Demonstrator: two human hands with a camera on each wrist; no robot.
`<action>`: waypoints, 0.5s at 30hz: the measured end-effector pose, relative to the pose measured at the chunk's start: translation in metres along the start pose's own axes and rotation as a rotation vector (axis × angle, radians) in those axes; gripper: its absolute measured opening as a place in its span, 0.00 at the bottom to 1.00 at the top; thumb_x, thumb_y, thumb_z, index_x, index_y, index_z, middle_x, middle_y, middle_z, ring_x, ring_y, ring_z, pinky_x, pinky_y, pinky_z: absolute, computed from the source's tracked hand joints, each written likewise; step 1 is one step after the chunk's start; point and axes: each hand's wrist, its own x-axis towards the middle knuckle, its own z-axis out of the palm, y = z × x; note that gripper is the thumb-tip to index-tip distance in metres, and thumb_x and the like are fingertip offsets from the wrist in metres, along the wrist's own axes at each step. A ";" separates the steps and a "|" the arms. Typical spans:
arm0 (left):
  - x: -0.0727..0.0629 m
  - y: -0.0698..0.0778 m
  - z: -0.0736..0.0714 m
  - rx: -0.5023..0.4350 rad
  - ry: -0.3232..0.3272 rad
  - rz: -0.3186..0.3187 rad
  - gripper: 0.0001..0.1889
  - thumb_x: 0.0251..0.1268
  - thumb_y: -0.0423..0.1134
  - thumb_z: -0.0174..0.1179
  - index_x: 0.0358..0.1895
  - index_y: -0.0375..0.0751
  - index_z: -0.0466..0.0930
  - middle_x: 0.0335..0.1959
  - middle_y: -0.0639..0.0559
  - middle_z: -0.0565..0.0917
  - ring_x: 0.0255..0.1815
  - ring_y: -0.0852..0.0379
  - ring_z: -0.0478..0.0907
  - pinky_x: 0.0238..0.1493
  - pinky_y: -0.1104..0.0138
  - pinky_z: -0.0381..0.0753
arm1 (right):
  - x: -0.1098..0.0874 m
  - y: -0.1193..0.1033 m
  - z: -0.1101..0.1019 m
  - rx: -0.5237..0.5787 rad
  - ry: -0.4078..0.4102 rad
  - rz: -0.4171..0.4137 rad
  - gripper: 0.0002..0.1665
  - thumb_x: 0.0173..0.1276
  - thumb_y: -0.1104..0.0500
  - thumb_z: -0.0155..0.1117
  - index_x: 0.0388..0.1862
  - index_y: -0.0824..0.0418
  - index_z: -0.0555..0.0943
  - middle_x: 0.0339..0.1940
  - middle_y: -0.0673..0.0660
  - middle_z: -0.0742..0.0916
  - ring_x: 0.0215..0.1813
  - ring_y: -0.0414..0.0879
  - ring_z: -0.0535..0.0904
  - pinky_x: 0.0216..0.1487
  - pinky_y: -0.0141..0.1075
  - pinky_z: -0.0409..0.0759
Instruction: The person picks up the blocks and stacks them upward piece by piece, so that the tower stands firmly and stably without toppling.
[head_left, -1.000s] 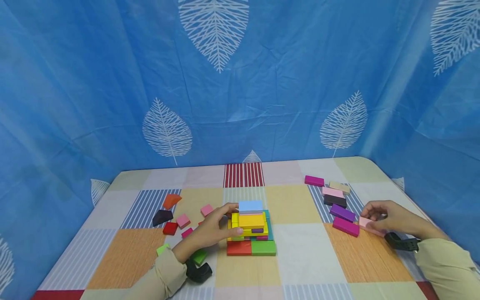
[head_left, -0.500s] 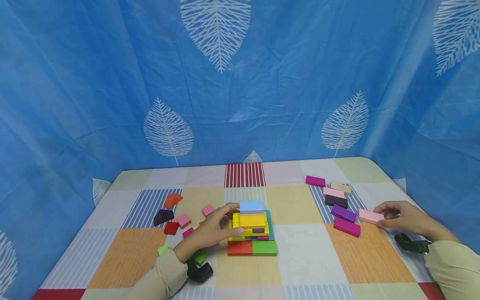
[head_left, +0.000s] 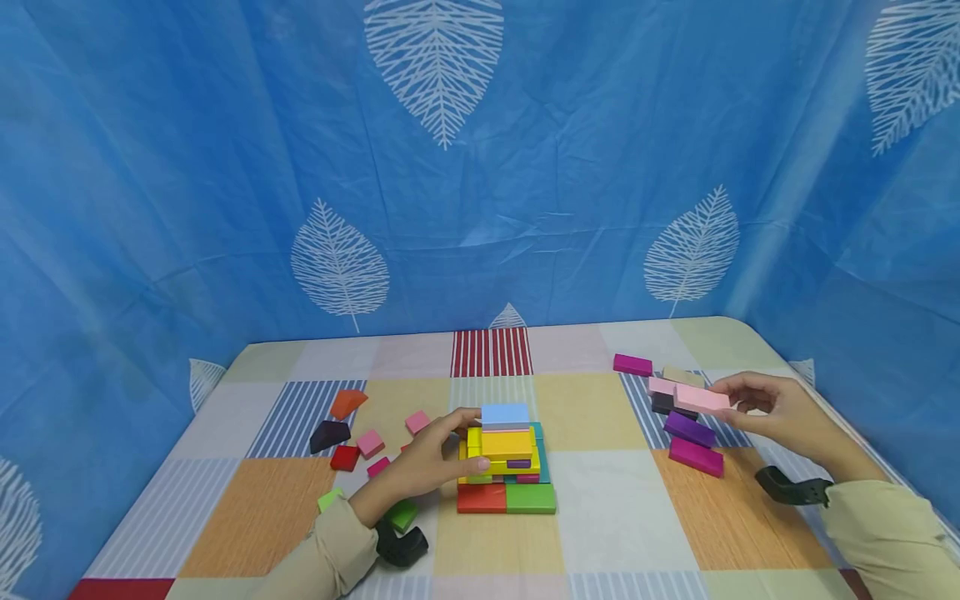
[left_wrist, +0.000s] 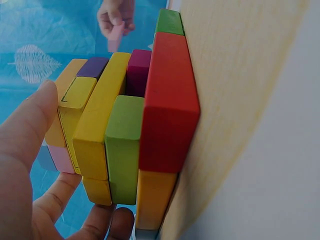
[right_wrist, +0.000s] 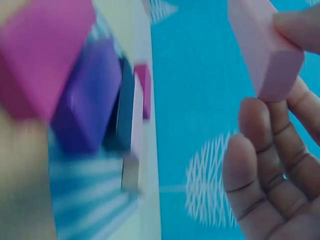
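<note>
On the patterned cloth rises a layered stack of coloured wooden blocks (head_left: 507, 442), with a red block (left_wrist: 170, 95) and a green block along its bottom front and a light blue block (head_left: 504, 414) on top. My left hand (head_left: 426, 463) holds the stack's left side. Its thumb (left_wrist: 46, 102) lies at the front by the yellow blocks and its fingers reach round behind. My right hand (head_left: 783, 419) pinches a pink block (head_left: 701, 398) between thumb and fingertips, raised above the row of blocks at the right. In the right wrist view that pink block (right_wrist: 267, 55) hangs over the cloth.
Beneath the raised block lie a magenta block (head_left: 696, 457), a purple block (head_left: 688, 429) and a dark block (head_left: 662, 403); another magenta block (head_left: 632, 364) sits farther back. Several small pieces, including an orange one (head_left: 347, 403) and a black one (head_left: 330, 436), are scattered left. A blue leaf-print curtain (head_left: 570, 167) encloses the table.
My right hand has lifted the pink block off the cloth and carried it left and away from me, over the other blocks. The left hand stays at the stack.
</note>
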 end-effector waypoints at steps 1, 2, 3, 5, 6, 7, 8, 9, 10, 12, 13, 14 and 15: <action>0.000 0.000 0.000 0.001 0.000 0.001 0.36 0.69 0.48 0.73 0.76 0.37 0.73 0.67 0.42 0.81 0.63 0.45 0.76 0.73 0.39 0.73 | 0.001 -0.004 0.003 0.009 0.003 -0.017 0.17 0.63 0.75 0.77 0.51 0.73 0.85 0.44 0.31 0.86 0.40 0.34 0.80 0.42 0.21 0.80; 0.000 0.000 0.000 0.001 0.000 0.002 0.37 0.69 0.48 0.73 0.76 0.37 0.72 0.67 0.42 0.81 0.63 0.45 0.76 0.73 0.39 0.73 | 0.003 -0.008 0.007 0.023 0.006 -0.040 0.18 0.63 0.76 0.77 0.51 0.73 0.85 0.45 0.32 0.86 0.40 0.34 0.80 0.43 0.21 0.80; 0.000 0.000 0.000 -0.001 0.000 0.002 0.36 0.69 0.48 0.73 0.76 0.37 0.72 0.67 0.42 0.81 0.63 0.46 0.76 0.73 0.39 0.73 | 0.005 -0.012 0.011 0.037 0.007 -0.063 0.18 0.62 0.76 0.77 0.51 0.72 0.85 0.46 0.32 0.86 0.41 0.34 0.81 0.44 0.20 0.80; 0.000 0.000 0.000 -0.003 0.000 0.004 0.36 0.69 0.48 0.73 0.75 0.37 0.72 0.67 0.42 0.81 0.63 0.46 0.76 0.73 0.39 0.73 | 0.008 -0.018 0.019 0.070 0.003 -0.106 0.20 0.61 0.78 0.76 0.52 0.72 0.85 0.47 0.33 0.87 0.41 0.35 0.82 0.44 0.21 0.81; 0.000 0.000 0.000 -0.003 0.000 0.008 0.36 0.69 0.48 0.73 0.75 0.37 0.72 0.67 0.42 0.81 0.63 0.46 0.76 0.73 0.39 0.73 | 0.009 -0.021 0.023 0.085 0.001 -0.122 0.20 0.60 0.79 0.76 0.52 0.72 0.85 0.47 0.34 0.87 0.41 0.35 0.82 0.45 0.21 0.81; 0.000 0.000 0.000 -0.005 0.000 0.010 0.36 0.69 0.47 0.73 0.75 0.37 0.72 0.67 0.42 0.81 0.63 0.46 0.76 0.73 0.39 0.73 | 0.010 -0.025 0.027 0.099 -0.003 -0.137 0.21 0.60 0.79 0.76 0.52 0.72 0.85 0.47 0.34 0.87 0.42 0.35 0.82 0.45 0.21 0.82; 0.000 0.000 0.000 -0.006 -0.001 0.012 0.36 0.69 0.47 0.73 0.75 0.37 0.72 0.67 0.42 0.81 0.63 0.46 0.76 0.73 0.39 0.73 | 0.012 -0.028 0.031 0.112 -0.008 -0.148 0.21 0.60 0.80 0.76 0.52 0.72 0.85 0.47 0.35 0.87 0.42 0.35 0.83 0.45 0.22 0.82; 0.000 -0.001 0.000 -0.007 0.000 0.012 0.36 0.69 0.47 0.73 0.75 0.37 0.72 0.67 0.43 0.81 0.63 0.46 0.76 0.73 0.40 0.73 | 0.013 -0.032 0.035 0.120 -0.013 -0.157 0.21 0.60 0.80 0.76 0.52 0.72 0.85 0.48 0.35 0.87 0.42 0.35 0.83 0.45 0.22 0.82; 0.000 -0.001 0.000 -0.008 -0.001 0.012 0.36 0.69 0.47 0.73 0.75 0.37 0.72 0.67 0.43 0.81 0.63 0.46 0.76 0.73 0.40 0.73 | 0.014 -0.037 0.040 0.128 -0.013 -0.158 0.21 0.60 0.79 0.76 0.52 0.71 0.85 0.47 0.36 0.88 0.42 0.35 0.83 0.45 0.22 0.83; 0.000 -0.002 0.000 -0.011 -0.003 0.012 0.36 0.69 0.47 0.73 0.75 0.37 0.72 0.67 0.43 0.81 0.64 0.46 0.76 0.73 0.39 0.73 | 0.016 -0.046 0.049 0.147 -0.021 -0.164 0.20 0.61 0.79 0.76 0.52 0.70 0.85 0.48 0.38 0.88 0.42 0.35 0.84 0.46 0.23 0.84; 0.000 -0.002 0.000 -0.011 -0.003 0.012 0.36 0.69 0.47 0.73 0.75 0.37 0.72 0.67 0.43 0.81 0.64 0.46 0.76 0.73 0.39 0.73 | 0.017 -0.050 0.053 0.153 -0.023 -0.172 0.20 0.61 0.78 0.76 0.52 0.70 0.86 0.47 0.39 0.88 0.43 0.36 0.84 0.47 0.24 0.84; 0.000 -0.002 0.000 -0.013 -0.003 0.011 0.36 0.69 0.47 0.73 0.75 0.37 0.73 0.67 0.43 0.81 0.64 0.46 0.76 0.73 0.39 0.73 | 0.018 -0.054 0.058 0.155 -0.025 -0.182 0.20 0.61 0.78 0.77 0.52 0.69 0.86 0.47 0.40 0.87 0.43 0.36 0.85 0.47 0.24 0.85; 0.000 -0.002 0.000 -0.013 -0.003 0.012 0.36 0.69 0.47 0.73 0.75 0.37 0.73 0.67 0.43 0.81 0.64 0.46 0.76 0.73 0.39 0.73 | 0.019 -0.058 0.062 0.156 -0.022 -0.196 0.20 0.60 0.78 0.77 0.51 0.69 0.87 0.47 0.41 0.88 0.43 0.36 0.85 0.47 0.24 0.85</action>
